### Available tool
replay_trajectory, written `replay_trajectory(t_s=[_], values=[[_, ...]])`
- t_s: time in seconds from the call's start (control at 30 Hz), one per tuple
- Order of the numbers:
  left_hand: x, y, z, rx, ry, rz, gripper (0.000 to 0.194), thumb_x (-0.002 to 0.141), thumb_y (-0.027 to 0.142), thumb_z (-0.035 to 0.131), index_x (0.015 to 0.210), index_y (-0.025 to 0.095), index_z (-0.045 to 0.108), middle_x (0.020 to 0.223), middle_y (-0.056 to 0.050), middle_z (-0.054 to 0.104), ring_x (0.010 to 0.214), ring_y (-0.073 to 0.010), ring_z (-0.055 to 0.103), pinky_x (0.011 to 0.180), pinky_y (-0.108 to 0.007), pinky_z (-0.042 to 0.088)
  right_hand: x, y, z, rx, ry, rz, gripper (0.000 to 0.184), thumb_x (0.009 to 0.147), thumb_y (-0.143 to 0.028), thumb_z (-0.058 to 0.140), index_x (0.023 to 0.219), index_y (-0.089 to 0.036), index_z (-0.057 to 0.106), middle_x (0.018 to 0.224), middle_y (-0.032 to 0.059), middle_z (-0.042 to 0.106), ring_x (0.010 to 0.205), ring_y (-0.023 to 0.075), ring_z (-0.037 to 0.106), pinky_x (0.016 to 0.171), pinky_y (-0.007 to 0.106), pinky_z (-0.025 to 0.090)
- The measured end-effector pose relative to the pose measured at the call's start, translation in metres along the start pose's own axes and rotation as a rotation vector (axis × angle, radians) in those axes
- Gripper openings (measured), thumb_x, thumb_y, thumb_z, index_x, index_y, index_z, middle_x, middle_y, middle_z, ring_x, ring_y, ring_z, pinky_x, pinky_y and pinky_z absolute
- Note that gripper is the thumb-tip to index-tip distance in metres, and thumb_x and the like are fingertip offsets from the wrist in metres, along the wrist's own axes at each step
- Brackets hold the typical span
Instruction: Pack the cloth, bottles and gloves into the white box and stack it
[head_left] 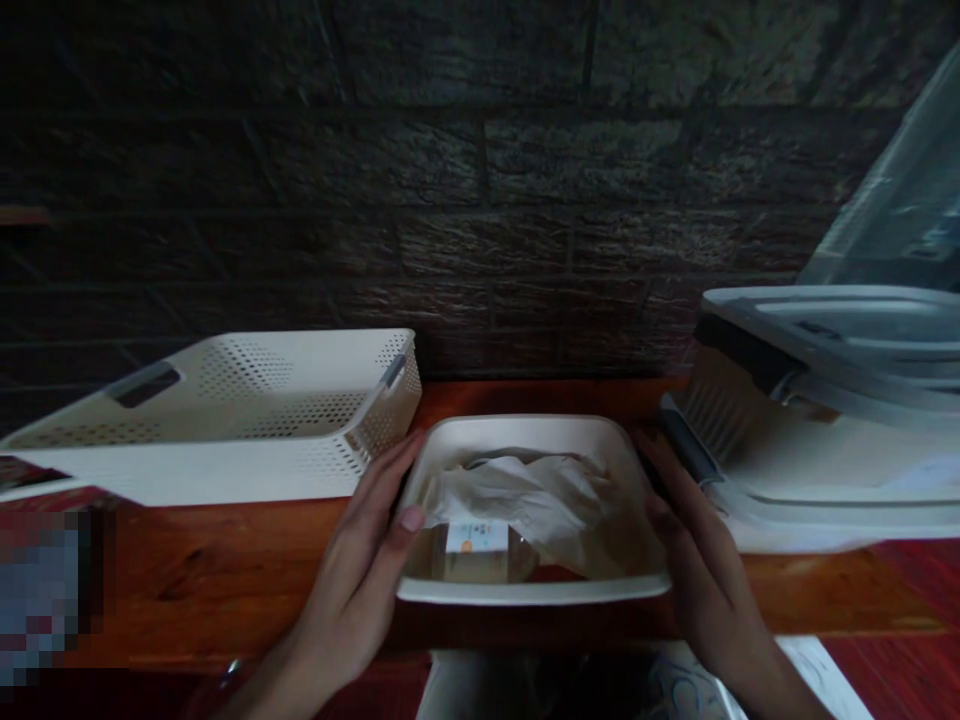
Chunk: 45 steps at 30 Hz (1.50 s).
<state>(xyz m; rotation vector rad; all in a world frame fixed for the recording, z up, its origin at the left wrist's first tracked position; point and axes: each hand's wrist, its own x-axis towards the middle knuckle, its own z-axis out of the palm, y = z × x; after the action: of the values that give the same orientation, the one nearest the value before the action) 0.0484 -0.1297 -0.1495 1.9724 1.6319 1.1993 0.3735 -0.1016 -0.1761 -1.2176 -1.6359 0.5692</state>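
Observation:
Both hands grip a white plastic bin (534,593) from its two sides. My left hand (367,560) presses on the left wall, its thumb over the rim. On the opposite wall, my right hand (697,560) lies with its fingers along the outside. Inside the bin is a crumpled white sheet (525,495), paper or thin plastic. Partly under it sits a small clear package with a printed label (477,537). The bin is at the front of a wooden bench; whether it rests on the wood or is lifted, I cannot tell.
A perforated white basket (225,465) stands left on the wooden bench (225,560). Stacked light-coloured bins with grey handles (817,440) stand at the right. A dark brick-patterned wall (480,200) rises behind. White items (817,670) show below the bench edge.

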Motion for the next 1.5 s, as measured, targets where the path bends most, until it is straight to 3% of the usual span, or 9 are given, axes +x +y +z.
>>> replay_trajectory(t_s=[0.07,0.3,0.5,0.8,1.17,1.37,1.5], values=[[-0.003,-0.003,0.004,-0.035,0.0,-0.039,0.053,0.109,0.041,0.038,0.162,0.039,0.036,0.171,0.001,0.036,0.158,-0.0301,0.031,0.132,-0.057,0.022,-0.004,0.004,0.005,0.052,0.043,0.009,0.056,0.107,-0.041,0.042,0.163,-0.032,0.04,0.17,0.0009,0.038,0.159,0.0303,0.029,0.131,0.057,0.018],[-0.013,-0.021,0.004,-0.089,0.005,-0.099,0.053,0.106,0.043,0.041,0.159,0.047,0.04,0.169,0.008,0.039,0.158,-0.032,0.031,0.133,-0.061,0.02,-0.006,-0.001,0.007,0.066,0.054,0.04,0.055,0.106,-0.039,0.039,0.161,-0.032,0.045,0.168,-0.0011,0.041,0.159,0.03,0.029,0.131,0.057,0.021],[-0.01,-0.016,0.002,-0.066,-0.028,-0.078,0.054,0.106,0.043,0.037,0.16,0.047,0.037,0.171,0.007,0.034,0.159,-0.0334,0.029,0.131,-0.066,0.022,-0.006,0.003,0.006,0.037,0.058,0.042,0.055,0.103,-0.036,0.038,0.157,-0.035,0.05,0.166,-0.0023,0.044,0.157,0.0304,0.033,0.13,0.057,0.026],[-0.012,-0.016,0.005,-0.079,-0.027,-0.02,0.056,0.108,0.036,0.034,0.163,0.042,0.033,0.173,0.004,0.031,0.16,-0.0295,0.027,0.133,-0.058,0.021,-0.001,0.012,0.007,0.042,0.046,0.013,0.056,0.102,-0.035,0.04,0.157,-0.032,0.051,0.166,0.0001,0.044,0.158,0.0316,0.033,0.13,0.059,0.022],[-0.005,-0.01,0.013,-0.136,0.074,0.011,0.059,0.103,0.037,0.042,0.161,0.03,0.04,0.169,-0.003,0.04,0.157,-0.0299,0.034,0.132,-0.05,0.025,0.001,0.017,0.012,0.092,0.062,-0.158,0.057,0.109,-0.048,0.032,0.155,-0.024,0.054,0.164,0.0084,0.048,0.155,0.0333,0.037,0.128,0.06,0.025],[-0.003,-0.008,0.015,-0.158,0.087,0.001,0.058,0.102,0.035,0.042,0.159,0.022,0.043,0.168,-0.009,0.042,0.156,-0.0296,0.035,0.131,-0.051,0.023,-0.001,0.016,0.009,0.066,0.041,-0.151,0.056,0.11,-0.046,0.032,0.157,-0.021,0.051,0.165,0.0105,0.046,0.156,0.0297,0.036,0.129,0.057,0.024],[0.002,-0.002,0.007,-0.072,0.08,0.011,0.057,0.103,0.035,0.044,0.158,0.019,0.041,0.166,-0.012,0.043,0.154,-0.029,0.038,0.13,-0.051,0.026,-0.013,0.014,0.002,0.038,0.03,-0.088,0.054,0.11,-0.046,0.037,0.158,-0.023,0.048,0.164,0.0116,0.046,0.156,0.0306,0.036,0.128,0.06,0.024]])
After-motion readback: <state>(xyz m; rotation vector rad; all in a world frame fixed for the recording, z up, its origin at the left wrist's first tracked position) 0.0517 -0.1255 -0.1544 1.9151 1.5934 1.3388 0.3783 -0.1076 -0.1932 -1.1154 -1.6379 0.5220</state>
